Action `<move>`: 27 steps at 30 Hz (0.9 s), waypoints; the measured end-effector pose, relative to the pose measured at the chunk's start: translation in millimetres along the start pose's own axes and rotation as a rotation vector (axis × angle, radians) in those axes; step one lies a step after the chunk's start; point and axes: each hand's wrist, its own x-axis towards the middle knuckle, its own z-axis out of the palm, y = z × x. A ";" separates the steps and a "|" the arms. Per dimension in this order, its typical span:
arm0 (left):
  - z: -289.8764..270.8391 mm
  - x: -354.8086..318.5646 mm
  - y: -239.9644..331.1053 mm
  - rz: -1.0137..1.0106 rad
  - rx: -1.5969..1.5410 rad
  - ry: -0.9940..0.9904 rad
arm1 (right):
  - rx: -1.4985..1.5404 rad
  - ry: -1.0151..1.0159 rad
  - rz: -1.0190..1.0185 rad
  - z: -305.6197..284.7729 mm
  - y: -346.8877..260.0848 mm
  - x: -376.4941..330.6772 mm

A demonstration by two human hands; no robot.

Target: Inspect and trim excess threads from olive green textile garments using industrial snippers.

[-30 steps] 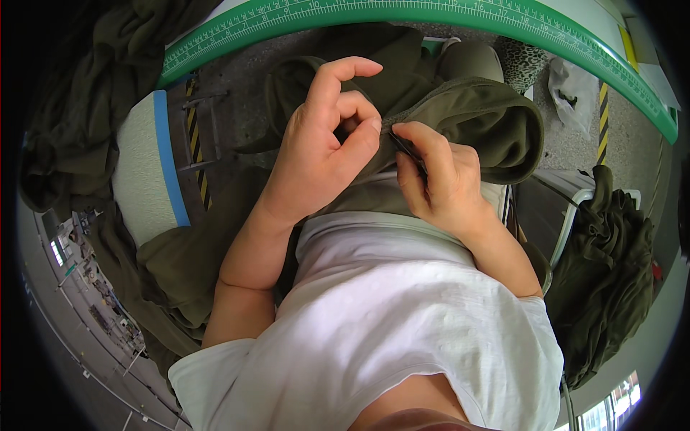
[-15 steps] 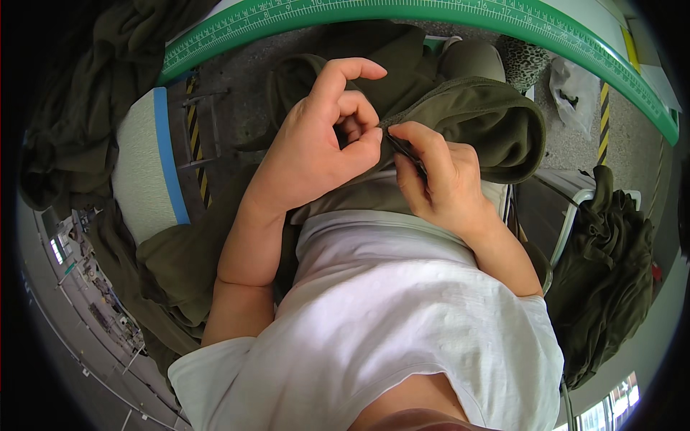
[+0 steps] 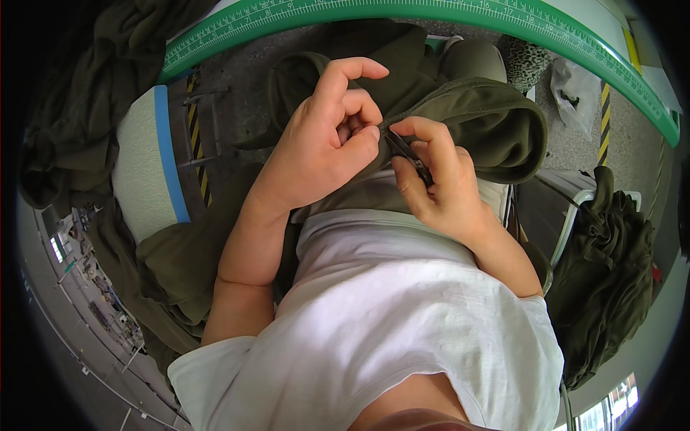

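Olive-green soft-cloth garment w/ thick seamed edge (image 3: 496, 129): we found it under & beyond both hands, wide loop bulging to R.

Bare L hand (image 3: 316, 147): we saw index raised & hooked, other fingers curled in, thumb drawn up to them by garment's edge; cdn't tell if cloth was caught btwn.

Bare R hand (image 3: 449, 187): just right of L; thumb & index gripped small dark narrow hand tool (image 3: 407, 152), tip angled far-left, near L thumb. Tool type unclear to us.

Surroundings we logged: far, long green strip w/ white ruler marks (image 3: 431, 10); left, off-white textured pad w/ blue edge band (image 3: 140, 169); right, crumpled dark-olive cloth heap (image 3: 611, 266); far right, clear plastic bag (image 3: 575, 93) on grey speckled floor (image 3: 557, 151).
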 end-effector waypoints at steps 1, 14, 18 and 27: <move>0.2 -0.1 -0.4 0.000 0.001 0.000 | 0.023 -0.003 0.024 -0.1 -0.5 -0.5; 2.5 -1.2 -5.3 0.061 -0.018 0.030 | 0.369 -0.081 0.377 -0.5 -11.3 -6.9; 0.4 -1.6 -3.6 0.027 0.012 -0.008 | 0.523 -0.083 0.514 -1.2 -17.8 -4.7; -2.1 0.9 -6.1 0.004 -0.110 -0.044 | 0.479 -0.087 0.422 3.5 -9.6 -9.3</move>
